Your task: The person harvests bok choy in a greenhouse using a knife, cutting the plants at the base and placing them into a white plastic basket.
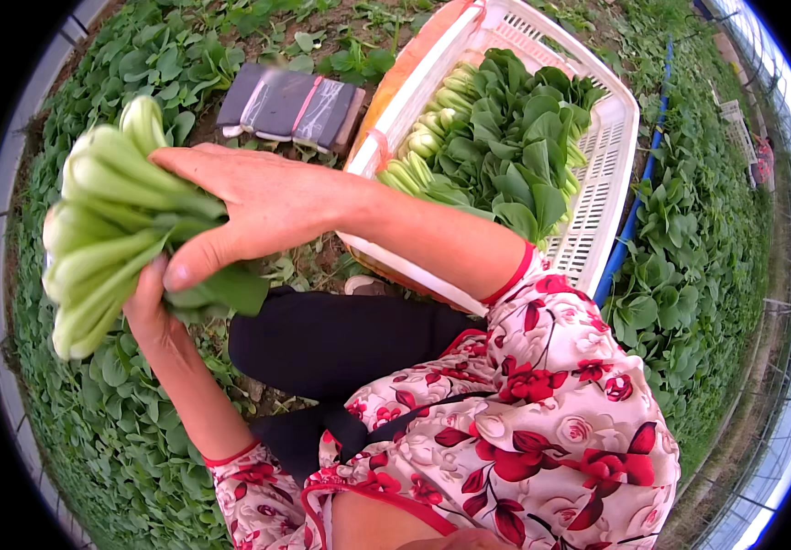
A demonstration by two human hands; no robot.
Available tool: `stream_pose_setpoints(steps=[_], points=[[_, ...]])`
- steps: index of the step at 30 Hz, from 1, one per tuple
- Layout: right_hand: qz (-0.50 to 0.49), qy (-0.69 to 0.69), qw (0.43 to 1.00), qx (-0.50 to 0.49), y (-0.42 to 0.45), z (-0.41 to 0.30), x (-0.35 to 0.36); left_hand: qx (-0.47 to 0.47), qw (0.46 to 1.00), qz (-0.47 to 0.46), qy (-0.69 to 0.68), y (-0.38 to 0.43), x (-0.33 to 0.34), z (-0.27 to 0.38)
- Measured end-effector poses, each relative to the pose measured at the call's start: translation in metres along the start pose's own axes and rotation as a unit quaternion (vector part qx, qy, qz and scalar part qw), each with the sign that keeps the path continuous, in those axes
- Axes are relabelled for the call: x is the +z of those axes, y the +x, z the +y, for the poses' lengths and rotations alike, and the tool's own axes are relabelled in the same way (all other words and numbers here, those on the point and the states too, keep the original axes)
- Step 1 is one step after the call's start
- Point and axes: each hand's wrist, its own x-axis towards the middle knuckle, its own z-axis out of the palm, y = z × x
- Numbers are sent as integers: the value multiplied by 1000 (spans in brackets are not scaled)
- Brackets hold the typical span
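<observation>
A bunch of several bok choy heads (pixel 107 227) is held up at the left, pale stem bases pointing left and dark leaves pointing toward my knee. My right hand (pixel 251 196) lies across its upper side, thumb toward me and fingers partly hidden behind the stalks. From below, my left hand (pixel 150 295) grips the same bunch; most of its fingers are hidden by it. Ahead and to the right, a white slotted plastic crate (pixel 595 199) holds more bok choy (pixel 505 137), stems mostly toward its left wall. My right forearm passes over the crate's near left corner.
A dark folded bundle (pixel 285 103) tied with pink string lies on the ground left of the crate. Orange material (pixel 402 69) shows along the crate's left side. A blue hose (pixel 650 165) runs along its right. Leafy plants (pixel 127 412) grow on both sides. My dark-clothed knee (pixel 340 337) is below the bunch.
</observation>
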Motion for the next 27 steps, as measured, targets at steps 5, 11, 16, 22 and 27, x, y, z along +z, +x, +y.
stream_pose_setpoints(steps=[5, 11, 16, 22, 27], points=[[94, -119, 987, -61, -12, 5, -57, 43, 998, -45, -20, 47, 117, 8], [144, 37, 988, 47, -35, -22, -105, -21, 948, -278, -156, 57, 156, 17], [251, 55, 948, 190, -123, -53, -134, -63, 924, -287, -244, 45, 166, -23], [277, -209, 879, 327, -193, -27, -128, -147, 939, -170, -260, 67, 110, -67], [156, -579, 726, 335, -217, 19, -124, -157, 968, -87, -173, 63, 106, -90]])
